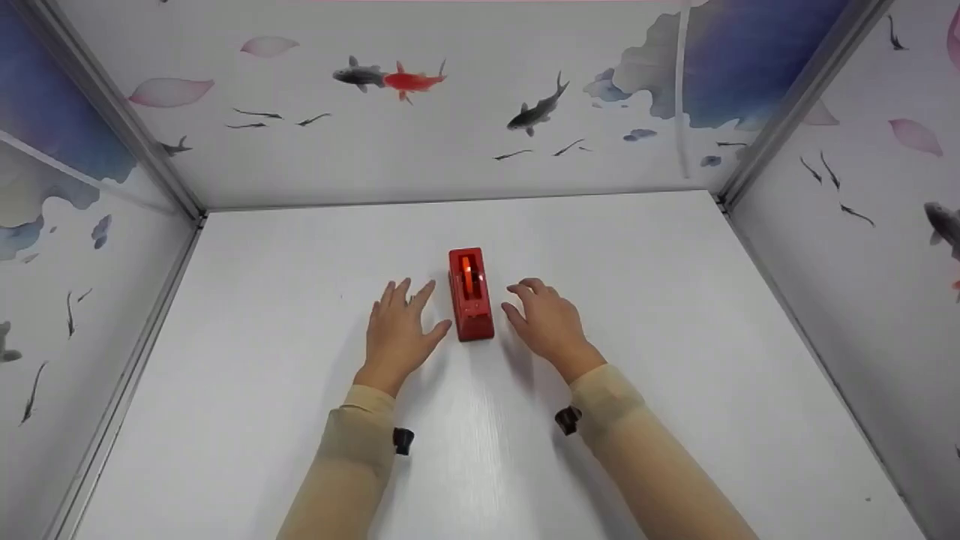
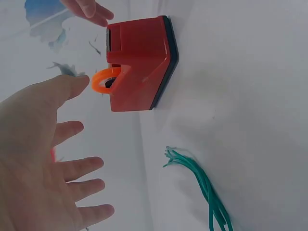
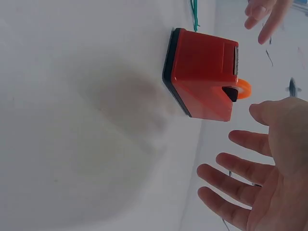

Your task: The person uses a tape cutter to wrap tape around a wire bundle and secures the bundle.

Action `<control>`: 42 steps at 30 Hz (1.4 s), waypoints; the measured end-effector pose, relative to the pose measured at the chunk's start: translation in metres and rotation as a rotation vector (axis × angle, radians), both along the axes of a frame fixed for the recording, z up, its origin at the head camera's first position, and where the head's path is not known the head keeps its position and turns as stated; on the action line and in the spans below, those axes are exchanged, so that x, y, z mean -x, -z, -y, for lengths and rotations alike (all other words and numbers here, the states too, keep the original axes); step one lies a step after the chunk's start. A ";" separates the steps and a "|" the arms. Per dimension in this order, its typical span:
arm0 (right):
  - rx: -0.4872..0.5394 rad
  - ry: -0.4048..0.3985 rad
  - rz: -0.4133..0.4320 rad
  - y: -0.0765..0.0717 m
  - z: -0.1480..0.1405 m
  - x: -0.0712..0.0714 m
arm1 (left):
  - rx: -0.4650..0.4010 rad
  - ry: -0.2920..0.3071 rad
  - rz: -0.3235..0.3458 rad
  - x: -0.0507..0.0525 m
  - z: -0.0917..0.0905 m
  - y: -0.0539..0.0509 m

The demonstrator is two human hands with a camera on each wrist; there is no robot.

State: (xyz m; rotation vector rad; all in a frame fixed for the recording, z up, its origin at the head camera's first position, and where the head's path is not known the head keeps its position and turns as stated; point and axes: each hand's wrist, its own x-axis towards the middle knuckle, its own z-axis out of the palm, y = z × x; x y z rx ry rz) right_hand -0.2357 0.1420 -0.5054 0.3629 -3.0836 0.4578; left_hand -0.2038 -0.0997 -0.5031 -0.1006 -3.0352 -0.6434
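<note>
A red tape dispenser (image 1: 472,326) with a dark base stands on the white table between the two hands. Its orange ring (image 2: 100,81) sits in the slot on top. My left hand (image 1: 396,334) is just left of the dispenser, fingers spread and holding nothing. On the other side, my right hand (image 1: 551,322) hovers with fingers slightly bent, also holding nothing. Neither hand visibly touches the dispenser. In the left wrist view a bundle of teal cords (image 2: 204,185) lies on the table; the head view does not show it, probably because the left hand covers it.
White panels printed with fish and petals enclose the table at the back (image 1: 450,150), left (image 1: 112,300) and right (image 1: 840,262). Metal edging (image 1: 150,330) runs along the left side. Each sleeve carries a small black device (image 1: 403,441) near the wrist.
</note>
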 end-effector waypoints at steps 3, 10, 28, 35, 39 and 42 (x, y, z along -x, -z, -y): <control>0.033 0.004 0.035 0.001 0.003 -0.002 | -0.029 0.012 0.029 -0.001 -0.004 0.003; 0.125 0.022 0.080 0.008 0.009 -0.004 | -0.073 0.014 0.055 -0.001 -0.010 0.008; 0.474 0.047 0.214 0.024 0.019 -0.012 | -0.242 0.041 0.122 -0.003 -0.029 0.019; 0.625 0.067 0.292 0.025 0.017 -0.008 | -0.323 0.044 0.150 0.001 -0.032 0.024; 0.696 0.119 0.360 0.029 0.019 -0.006 | -0.360 0.048 0.158 0.004 -0.035 0.028; 0.754 0.155 0.400 0.033 0.021 -0.005 | -0.366 0.041 0.160 0.006 -0.035 0.031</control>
